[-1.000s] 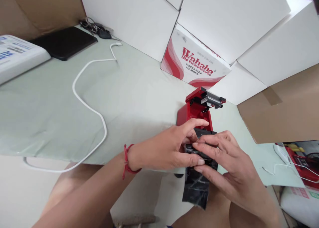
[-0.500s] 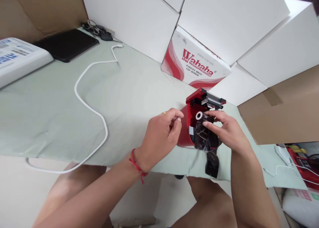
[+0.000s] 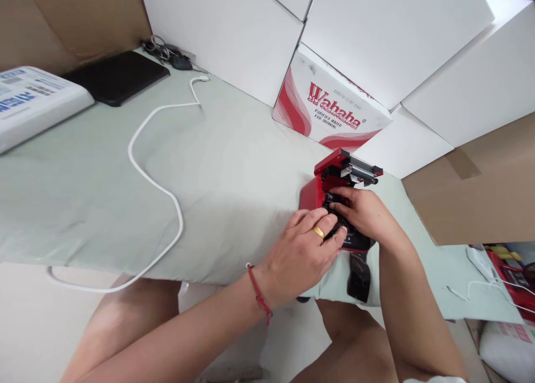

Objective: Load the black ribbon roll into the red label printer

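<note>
A small red printer-like machine [image 3: 310,195] stands near the table's front edge, its lid [image 3: 340,163] raised. My right hand [image 3: 363,213] reaches into its compartment, thumb and fingers closed on a black marbled roll [image 3: 329,200], which is mostly hidden. My left hand [image 3: 307,246] wears a gold ring and lies over the machine's front left side, fingers bent across the edge onto the black part. Its thumb is out of sight. A black strip [image 3: 358,280] hangs down in front of the machine, over the table edge.
A Wahaha carton [image 3: 330,104] leans on white boxes [image 3: 351,32] behind. A white cable [image 3: 156,188] curves across the table [image 3: 234,165]. At the back left are a black tablet-like slab [image 3: 119,76], keys [image 3: 169,53] and a white printed box [image 3: 39,104]. Cardboard [image 3: 468,182] stands to the right.
The roll was in both hands at the front edge; my right hand has carried it up into the machine and lower inside. My left hand let go, then moved onto the machine's front.
</note>
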Motion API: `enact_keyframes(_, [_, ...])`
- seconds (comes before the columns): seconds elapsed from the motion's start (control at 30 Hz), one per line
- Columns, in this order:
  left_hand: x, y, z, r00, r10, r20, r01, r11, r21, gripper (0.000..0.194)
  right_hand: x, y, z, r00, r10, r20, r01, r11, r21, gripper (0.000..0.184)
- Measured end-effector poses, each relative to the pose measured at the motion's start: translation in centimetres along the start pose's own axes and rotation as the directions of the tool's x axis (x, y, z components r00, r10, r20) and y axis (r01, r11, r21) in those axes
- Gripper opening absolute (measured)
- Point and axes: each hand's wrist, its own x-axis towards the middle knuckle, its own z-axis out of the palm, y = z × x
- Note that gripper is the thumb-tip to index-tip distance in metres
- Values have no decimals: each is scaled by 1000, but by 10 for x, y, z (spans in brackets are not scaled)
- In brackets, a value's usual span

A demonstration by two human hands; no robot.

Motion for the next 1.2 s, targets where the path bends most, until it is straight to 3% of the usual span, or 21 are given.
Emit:
enact_keyframes(0.07, [-1, 3, 4, 999, 0, -36, 1, 1000, 21, 18, -13, -6, -5, 998, -37, -49, 42, 992, 116, 30])
enact_keyframes(0.13, [-2, 5, 7, 997, 2, -76, -1, 1000, 18, 16, -28, -13, -12, 975, -48, -216, 100, 966, 238, 23])
enact_keyframes(0.17, [-3, 6, 9, 996, 11, -87, -10, 1000, 12, 17, -34, -16, -15, 936, -33, -350, 132, 955, 265, 24])
enact_keyframes(0.23, [-5, 6, 12, 995, 40, -95, -41, 999, -12, 19, -38, -16, -22, 786, -2, -619, 176, 960, 220, 30])
enact_keyframes(0.27, [-6, 6, 14, 994, 60, -96, -63, 998, -28, 21, -36, -14, -24, 708, -9, -706, 172, 972, 161, 33])
enact_keyframes(0.3, [-6, 6, 15, 992, 82, -98, -87, 995, -46, 21, -31, -9, -25, 660, -33, -751, 159, 982, 97, 37])
enact_keyframes(0.33, [-7, 6, 17, 990, 101, -103, -108, 992, -63, 22, -25, -4, -25, 648, -68, -759, 149, 988, 39, 40])
enact_keyframes(0.43, [-6, 8, 18, 981, 138, -137, -151, 984, -92, 17, -6, 13, -20, 744, -154, -650, 182, 983, -25, 49])
enact_keyframes(0.5, [-5, 10, 18, 977, 146, -153, -161, 983, -91, 15, -5, 18, -14, 779, -171, -603, 209, 978, -8, 49])
enact_keyframes(0.67, [-5, 12, 19, 970, 167, -175, -187, 977, -104, 19, -44, 14, 4, 755, -183, -630, 236, 972, 1, 37])
enact_keyframes(0.9, [-4, 12, 18, 965, 155, -211, -189, 971, -148, 17, -92, 30, 42, 838, -220, -499, 284, 957, 55, 38])
enact_keyframes(0.97, [0, 6, 12, 972, 110, -207, -146, 975, -169, 19, -93, 32, 51, 836, -205, -509, 287, 954, 88, 40])
enact_keyframes(1.03, [3, -3, 6, 984, -4, -179, -31, 980, -194, 32, -92, 32, 57, 819, -187, -542, 300, 945, 127, 40])
enact_keyframes(1.1, [6, -13, 2, 984, -145, -100, 121, 969, -214, 41, -90, 31, 60, 805, -162, -571, 306, 937, 165, 39])
enact_keyframes(1.2, [7, -22, -2, 972, -233, -10, 224, 943, -247, 43, -88, 30, 61, 809, -127, -574, 292, 934, 205, 38])
